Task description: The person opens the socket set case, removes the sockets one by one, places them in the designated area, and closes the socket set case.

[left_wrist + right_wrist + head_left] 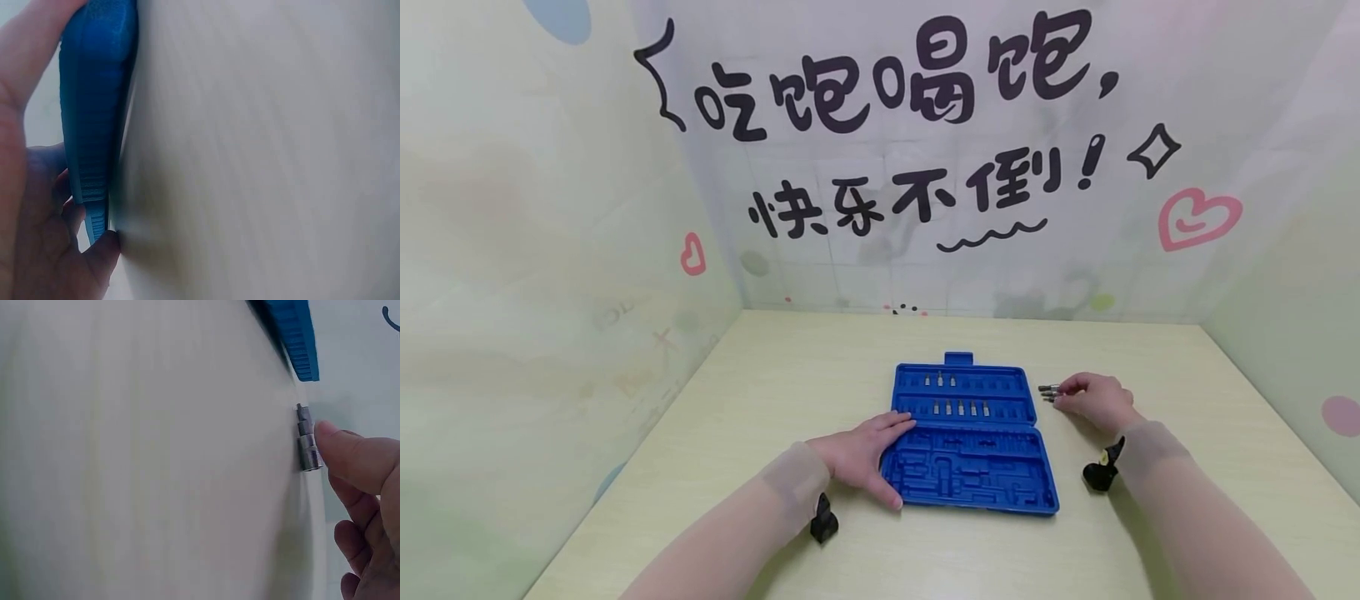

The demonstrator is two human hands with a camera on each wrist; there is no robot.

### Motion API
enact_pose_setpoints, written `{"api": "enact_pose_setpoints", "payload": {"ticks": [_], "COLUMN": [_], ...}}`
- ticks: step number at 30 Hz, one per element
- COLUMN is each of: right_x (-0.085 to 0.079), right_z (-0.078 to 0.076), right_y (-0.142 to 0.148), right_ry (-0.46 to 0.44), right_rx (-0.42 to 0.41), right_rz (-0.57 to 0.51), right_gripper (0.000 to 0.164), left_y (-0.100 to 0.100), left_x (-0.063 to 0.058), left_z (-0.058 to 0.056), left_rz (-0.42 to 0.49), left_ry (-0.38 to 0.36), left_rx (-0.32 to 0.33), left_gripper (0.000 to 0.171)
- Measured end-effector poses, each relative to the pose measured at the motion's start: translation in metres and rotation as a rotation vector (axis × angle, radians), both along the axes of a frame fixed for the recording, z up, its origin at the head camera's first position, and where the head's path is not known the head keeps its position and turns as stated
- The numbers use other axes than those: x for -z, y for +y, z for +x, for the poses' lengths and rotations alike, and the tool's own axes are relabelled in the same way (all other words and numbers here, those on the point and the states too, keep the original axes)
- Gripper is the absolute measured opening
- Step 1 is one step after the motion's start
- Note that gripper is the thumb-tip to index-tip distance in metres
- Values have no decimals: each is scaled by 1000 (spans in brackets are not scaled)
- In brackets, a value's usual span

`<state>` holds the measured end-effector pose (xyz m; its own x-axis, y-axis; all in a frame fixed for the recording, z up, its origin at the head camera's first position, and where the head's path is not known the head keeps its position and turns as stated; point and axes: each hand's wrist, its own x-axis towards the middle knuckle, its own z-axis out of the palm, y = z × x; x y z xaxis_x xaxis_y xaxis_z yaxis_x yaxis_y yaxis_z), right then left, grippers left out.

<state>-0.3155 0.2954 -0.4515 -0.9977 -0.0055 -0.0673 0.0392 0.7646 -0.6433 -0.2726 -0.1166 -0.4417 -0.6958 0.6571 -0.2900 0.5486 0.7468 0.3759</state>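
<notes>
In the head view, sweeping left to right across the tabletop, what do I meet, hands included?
Left hand → open blue case → loose metal bits → right hand.

A pale, wood-grained table point(985, 558). Near the centre of its top, a blue plastic case point(1000, 479) lies open and flat, its two halves toward twelve and six o'clock. At the case's two o'clock, just beside its edge, a few small metal bits point(1048, 388) lie together.
</notes>
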Motion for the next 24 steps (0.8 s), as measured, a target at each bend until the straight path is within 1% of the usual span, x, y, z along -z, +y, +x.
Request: {"api": "enact_pose_setpoints", "payload": {"ticks": [2, 4, 7, 11, 14, 19, 24], "right_x": [-4, -9, -16, -23, -25, -23, -17], "right_z": [0, 0, -2, -7, -11, -20, -27], "right_y": [-1, -3, -12, -31, -48, -78, -103], "right_ry": [3, -1, -1, -3, -8, -22, -61], "right_rx": [1, -6, -32, -56, -73, -105, -129], "right_rz": [-16, -59, -168, -318, -364, -356, -307], "right_gripper": [32, 35, 38, 38, 39, 37, 34], "left_y": [0, 0, 0, -1, -1, -1, 0], "left_x": [0, 0, 1, 2, 1, 1, 0], "left_z": [0, 0, -1, -1, -1, 0, 0], "left_rz": [1, 0, 2, 3, 3, 10, 15], "left_ry": [-1, 0, 2, 4, 2, -8, -19], "left_rx": [2, 2, 4, 2, 1, -2, -10], "left_gripper": [118, 118, 119, 119, 119, 118, 118]}}
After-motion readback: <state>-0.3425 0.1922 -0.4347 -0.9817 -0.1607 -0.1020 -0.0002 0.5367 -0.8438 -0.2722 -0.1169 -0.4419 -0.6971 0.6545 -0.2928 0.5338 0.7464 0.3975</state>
